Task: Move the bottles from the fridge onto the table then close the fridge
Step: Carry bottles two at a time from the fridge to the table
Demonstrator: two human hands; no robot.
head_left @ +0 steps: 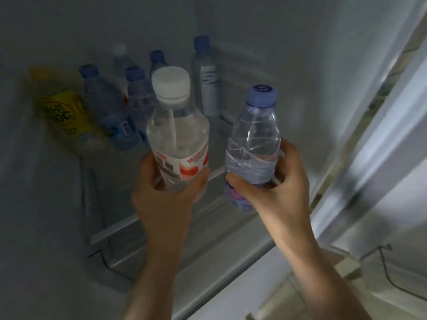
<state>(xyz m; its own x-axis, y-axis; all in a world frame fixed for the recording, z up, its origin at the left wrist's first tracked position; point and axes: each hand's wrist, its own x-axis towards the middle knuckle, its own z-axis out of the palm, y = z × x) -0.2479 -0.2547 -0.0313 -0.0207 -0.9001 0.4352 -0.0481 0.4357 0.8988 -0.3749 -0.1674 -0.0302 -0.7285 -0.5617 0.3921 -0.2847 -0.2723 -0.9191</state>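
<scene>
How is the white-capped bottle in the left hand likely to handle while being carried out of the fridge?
The white-capped bottle looks nearly full of clear liquid, so probably heavy for its size. Its thin clear plastic may flex slightly under the left hand. Gripped low around the label, it may feel top-heavy; fridge-cold plastic could be slippery.

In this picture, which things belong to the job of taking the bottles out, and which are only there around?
Part of the job:
- white-capped bottle in the left hand
- blue-capped bottle in the right hand
- blue-capped bottles on the shelf
- yellow bottle
- fridge door

Only around:
- wire rack
</scene>
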